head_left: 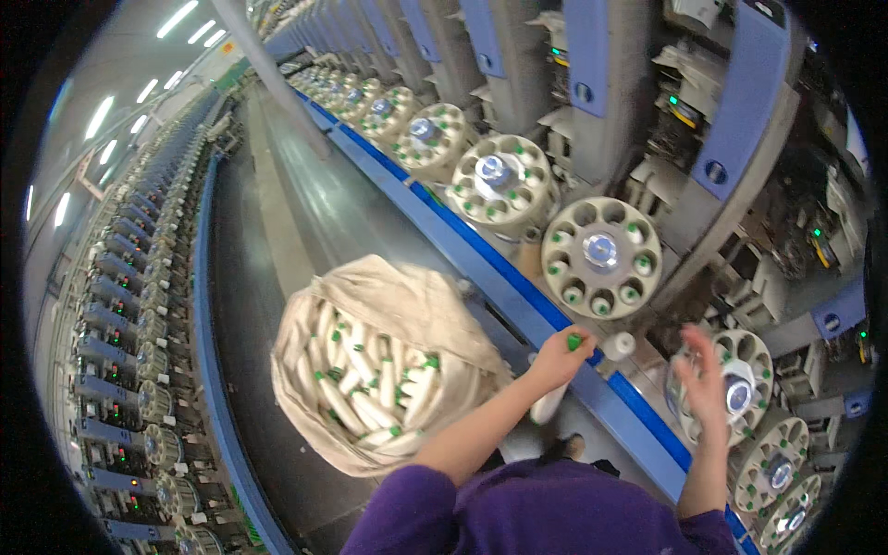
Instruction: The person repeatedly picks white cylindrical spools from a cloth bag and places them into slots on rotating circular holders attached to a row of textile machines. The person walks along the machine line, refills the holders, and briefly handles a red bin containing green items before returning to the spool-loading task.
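Observation:
My left hand [560, 361] is closed round a yarn bobbin [548, 403]; its green tip shows above my fingers and its white body hangs below them. Just right of that hand, a white bobbin or spool [619, 346] sits at the blue rail. My right hand [705, 384], somewhat blurred, is raised with its fingers apart and seems to hold nothing. It partly covers a round bobbin magazine [757, 356]. Farther ahead stands another magazine [601, 250] with green-tipped bobbins in several of its pockets and others bare.
To my left is a large beige cloth sack [388, 282] full of white bobbins with green tips. A blue rail [499, 259] runs along the machine row, with more round magazines [499, 180] beside it. Grey-blue machine columns [587, 65] rise at right. Another machine row [139, 351] stands across the aisle.

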